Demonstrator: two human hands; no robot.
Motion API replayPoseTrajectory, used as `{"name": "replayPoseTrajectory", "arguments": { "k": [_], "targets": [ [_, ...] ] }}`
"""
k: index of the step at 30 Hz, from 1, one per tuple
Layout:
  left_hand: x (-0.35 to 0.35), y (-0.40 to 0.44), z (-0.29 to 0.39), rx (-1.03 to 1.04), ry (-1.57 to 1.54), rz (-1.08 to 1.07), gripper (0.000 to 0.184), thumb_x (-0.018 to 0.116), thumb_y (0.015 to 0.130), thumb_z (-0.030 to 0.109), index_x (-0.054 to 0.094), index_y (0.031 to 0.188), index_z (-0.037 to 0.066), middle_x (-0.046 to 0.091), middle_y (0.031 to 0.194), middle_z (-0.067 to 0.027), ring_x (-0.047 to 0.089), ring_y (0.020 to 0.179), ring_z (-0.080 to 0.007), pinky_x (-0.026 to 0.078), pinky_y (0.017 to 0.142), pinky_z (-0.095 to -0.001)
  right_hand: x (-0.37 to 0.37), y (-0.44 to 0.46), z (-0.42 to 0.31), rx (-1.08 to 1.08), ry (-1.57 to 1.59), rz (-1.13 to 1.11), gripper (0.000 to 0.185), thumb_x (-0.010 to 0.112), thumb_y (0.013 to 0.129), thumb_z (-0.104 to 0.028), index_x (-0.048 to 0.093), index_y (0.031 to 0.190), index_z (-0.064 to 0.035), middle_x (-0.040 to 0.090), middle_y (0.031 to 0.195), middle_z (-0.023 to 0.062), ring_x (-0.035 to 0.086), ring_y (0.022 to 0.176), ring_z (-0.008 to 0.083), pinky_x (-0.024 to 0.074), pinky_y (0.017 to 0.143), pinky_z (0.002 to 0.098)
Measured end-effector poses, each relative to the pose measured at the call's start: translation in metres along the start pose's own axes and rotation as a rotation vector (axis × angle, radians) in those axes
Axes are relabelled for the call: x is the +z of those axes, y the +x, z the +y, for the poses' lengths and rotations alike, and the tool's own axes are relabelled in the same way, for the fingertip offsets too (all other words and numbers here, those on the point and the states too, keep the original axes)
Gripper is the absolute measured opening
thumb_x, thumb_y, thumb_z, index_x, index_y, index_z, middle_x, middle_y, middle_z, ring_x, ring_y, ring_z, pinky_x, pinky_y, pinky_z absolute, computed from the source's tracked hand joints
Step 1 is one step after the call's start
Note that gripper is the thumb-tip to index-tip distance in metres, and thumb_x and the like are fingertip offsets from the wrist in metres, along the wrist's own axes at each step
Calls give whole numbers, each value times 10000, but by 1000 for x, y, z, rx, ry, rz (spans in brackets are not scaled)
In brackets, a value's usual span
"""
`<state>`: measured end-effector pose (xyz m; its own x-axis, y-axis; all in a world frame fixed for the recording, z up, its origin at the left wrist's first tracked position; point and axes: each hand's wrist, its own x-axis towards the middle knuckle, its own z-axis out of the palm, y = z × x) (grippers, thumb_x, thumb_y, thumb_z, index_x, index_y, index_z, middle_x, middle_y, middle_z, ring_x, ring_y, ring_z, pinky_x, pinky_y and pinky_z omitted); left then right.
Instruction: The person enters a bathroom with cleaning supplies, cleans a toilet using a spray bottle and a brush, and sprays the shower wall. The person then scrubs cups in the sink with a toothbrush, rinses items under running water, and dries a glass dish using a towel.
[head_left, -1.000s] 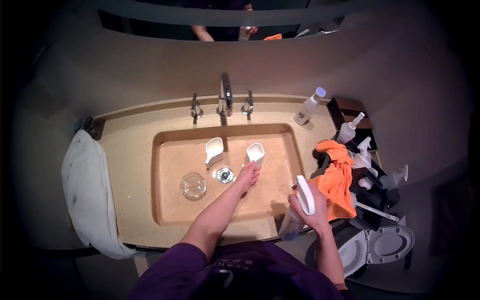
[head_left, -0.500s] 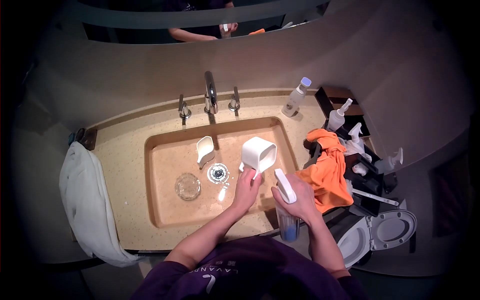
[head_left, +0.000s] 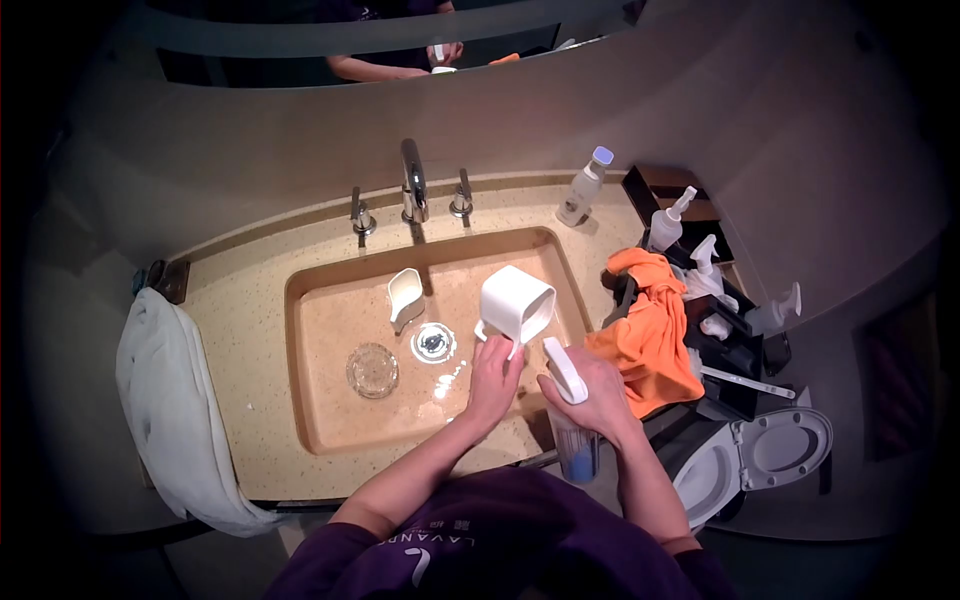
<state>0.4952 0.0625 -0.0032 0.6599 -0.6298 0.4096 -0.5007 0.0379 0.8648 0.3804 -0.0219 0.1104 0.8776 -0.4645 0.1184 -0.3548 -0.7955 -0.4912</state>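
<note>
My left hand (head_left: 494,385) is closed on the handle of a white square-sided mug (head_left: 508,303), tilted over the right side of the sink with its opening turned to the right. In my right hand (head_left: 600,385) is a spray bottle (head_left: 577,455), clear with a white trigger head and some blue at the bottom. Its white head sits just right of the mug. A smaller white spouted cup (head_left: 405,296) lies in the sink, left of the mug. Near the drain rests a round clear glass dish (head_left: 372,370).
The sink (head_left: 310,420) has a chrome faucet (head_left: 413,185) behind it. A capped bottle (head_left: 583,188) stands at the back right. An orange cloth (head_left: 650,345) drapes over a black caddy of spray bottles. A white towel (head_left: 170,400) hangs at left; a toilet (head_left: 710,480) is lower right.
The view has shifted slightly. The mug is turned a little, showing more of its opening. Both hands keep their holds.
</note>
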Motion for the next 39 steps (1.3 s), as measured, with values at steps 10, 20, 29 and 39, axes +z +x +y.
{"name": "replayPoseTrajectory", "arguments": {
  "k": [10, 20, 29, 39],
  "targets": [
    [-1, -6, -3, -329, -461, -240, 214, 427, 935, 200, 510, 904, 5, 480, 823, -72, 485, 789, -189, 402, 724, -311, -1, 1, -14, -42, 66, 8, 280, 634, 737, -292, 578, 893, -67, 575, 770, 132, 584, 706, 327, 467, 605, 395],
    [2, -10, -1, -711, -1173, -299, 219, 336, 976, 276, 399, 847, 111, 391, 772, 21, 409, 726, -89, 381, 691, -239, 0, 9, -15, 17, -13, 72, 271, 635, 735, -294, 595, 865, -60, 590, 787, 140, 593, 713, 334, 476, 599, 408],
    [-2, -9, -8, -616, -972, -335, 252, 348, 971, 290, 482, 979, 77, 498, 873, -5, 464, 808, -111, 387, 759, -247, -5, 5, -24, 26, -25, 83, 275, 619, 742, -293, 593, 876, -54, 590, 777, 141, 589, 711, 342, 472, 602, 414],
    [-8, -7, -3, -293, -407, -257, 251, 389, 945, 211, 492, 860, -2, 488, 832, -103, 486, 798, -207, 394, 743, -316, -2, -2, -22, 4, -95, -12, 283, 628, 727, -306, 590, 876, -68, 580, 752, 130, 585, 684, 333, 468, 589, 405]
  ]
}}
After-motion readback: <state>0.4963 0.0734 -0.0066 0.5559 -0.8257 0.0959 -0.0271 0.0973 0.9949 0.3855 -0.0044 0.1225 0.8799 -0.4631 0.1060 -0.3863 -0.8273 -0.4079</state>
